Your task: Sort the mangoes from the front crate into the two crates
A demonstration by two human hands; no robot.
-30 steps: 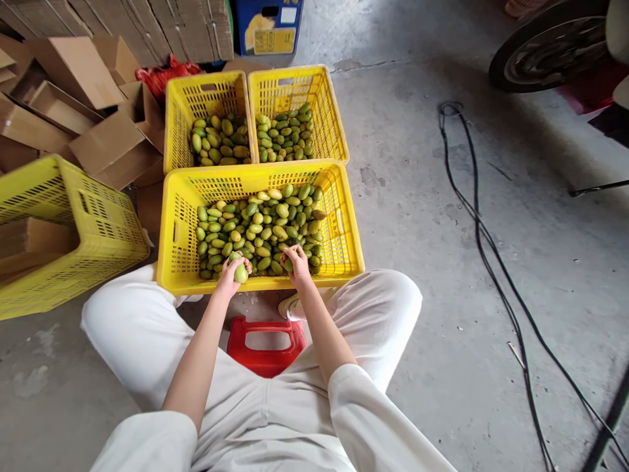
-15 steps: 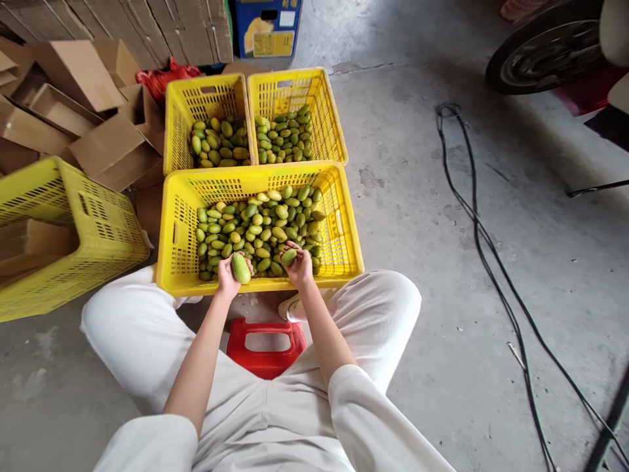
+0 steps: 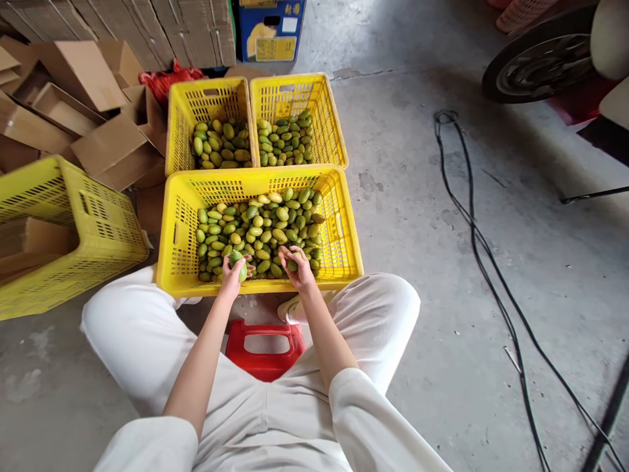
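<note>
My left hand (image 3: 230,276) is closed around a green oval fruit (image 3: 239,265) that looks like a small mango. It is over the near rim of the large yellow crate (image 3: 170,265). To its right, my right hand (image 3: 299,270) has its fingers curled around another mango (image 3: 292,265), mostly covered by the fingers. Many loose green and yellowish mangoes (image 3: 256,221) lie in the crate, just beyond both hands.
Behind stand two smaller yellow crates, a left one (image 3: 175,134) and a right one (image 3: 337,134), both with mangoes. A tilted yellow crate (image 3: 105,216) and cardboard boxes (image 3: 113,147) lie left. A red stool (image 3: 268,364) is under me. Black cable (image 3: 474,223) runs along the floor at right.
The mango in my left hand has turned and is more covered by the fingers. My right fingers have closed further over their mango. The view has shifted slightly.
</note>
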